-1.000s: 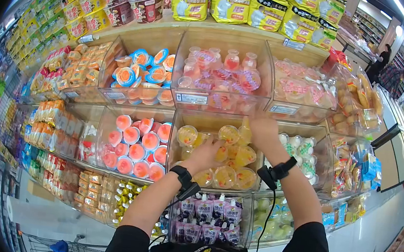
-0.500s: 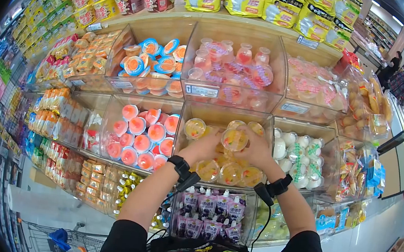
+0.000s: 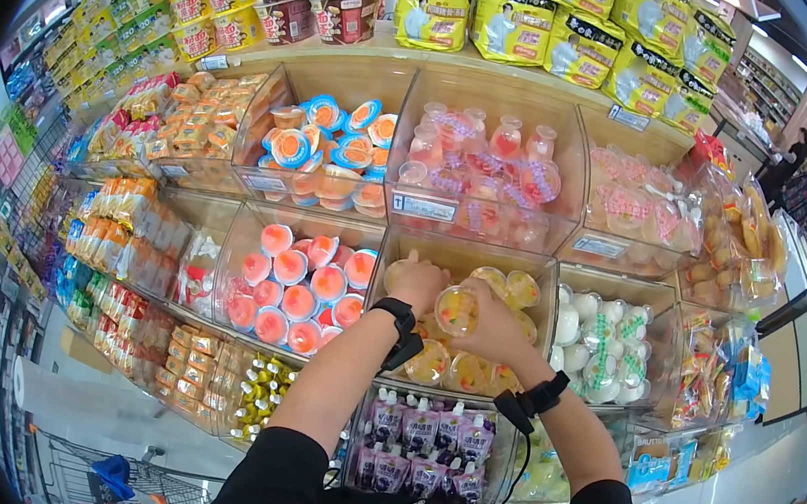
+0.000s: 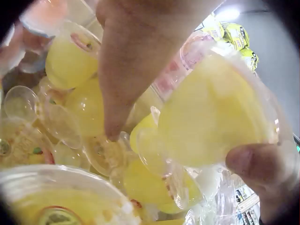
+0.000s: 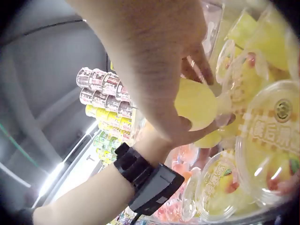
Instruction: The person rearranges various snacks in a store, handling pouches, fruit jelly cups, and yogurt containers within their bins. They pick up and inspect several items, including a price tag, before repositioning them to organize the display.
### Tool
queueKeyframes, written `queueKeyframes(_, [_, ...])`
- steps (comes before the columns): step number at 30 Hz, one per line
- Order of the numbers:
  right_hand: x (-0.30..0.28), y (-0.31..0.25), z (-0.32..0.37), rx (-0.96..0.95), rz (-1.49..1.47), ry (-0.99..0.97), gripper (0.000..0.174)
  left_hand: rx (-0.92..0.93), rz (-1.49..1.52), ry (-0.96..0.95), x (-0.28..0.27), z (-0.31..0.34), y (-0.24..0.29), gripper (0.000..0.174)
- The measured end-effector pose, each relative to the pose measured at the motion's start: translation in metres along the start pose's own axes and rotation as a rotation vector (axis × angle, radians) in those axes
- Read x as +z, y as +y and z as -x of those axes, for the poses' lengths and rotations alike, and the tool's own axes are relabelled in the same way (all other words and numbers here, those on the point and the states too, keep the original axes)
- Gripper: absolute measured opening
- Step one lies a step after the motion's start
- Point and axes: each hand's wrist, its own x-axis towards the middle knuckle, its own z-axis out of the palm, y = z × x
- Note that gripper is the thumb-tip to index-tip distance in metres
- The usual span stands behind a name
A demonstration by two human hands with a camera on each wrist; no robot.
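In the head view my right hand (image 3: pixel 495 328) grips a clear-lidded cup of yellow jelly (image 3: pixel 458 311) above the middle bin. My left hand (image 3: pixel 418 284) reaches into that bin's back left, beside another lidded cup (image 3: pixel 395 272). The left wrist view shows my left hand (image 4: pixel 136 56) with fingers extended down among yellow cups (image 4: pixel 86 105); their exact contact is hidden. There the raised cup (image 4: pixel 211 112) rests against the thumb of my right hand (image 4: pixel 267 166). The right wrist view has my right hand (image 5: pixel 145 51) beside a yellow cup (image 5: pixel 197 104).
Orange-pink cups (image 3: pixel 291 265) fill the bin on the left, white cups (image 3: pixel 605 337) the one on the right. Purple pouches (image 3: pixel 419 425) stand in front, pink bottles (image 3: pixel 507 139) behind. Clear bin walls divide them. A shopping cart (image 3: pixel 109 478) is at lower left.
Both hands were close around the lidded cup half a second ago. My left hand has since moved away toward the bin's back left, while the cup remains in my right hand.
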Motion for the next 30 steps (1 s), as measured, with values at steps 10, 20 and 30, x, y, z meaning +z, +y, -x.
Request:
queueKeyframes(10, [0.015,0.007,-0.007,-0.152,-0.131,-0.076,0.079,0.158,0.082,-0.165,0.011,-0.024,-0.017,0.028])
queueKeyframes(20, [0.026,0.013,-0.011,-0.149,0.077,-0.094,0.075,0.023,0.068,0.337,-0.029,0.032,-0.01,0.046])
queueKeyframes(30, [0.059,0.037,-0.02,-0.038,0.325,-0.068,0.074,0.073,-0.044,0.264,-0.022,0.049,-0.026,0.041])
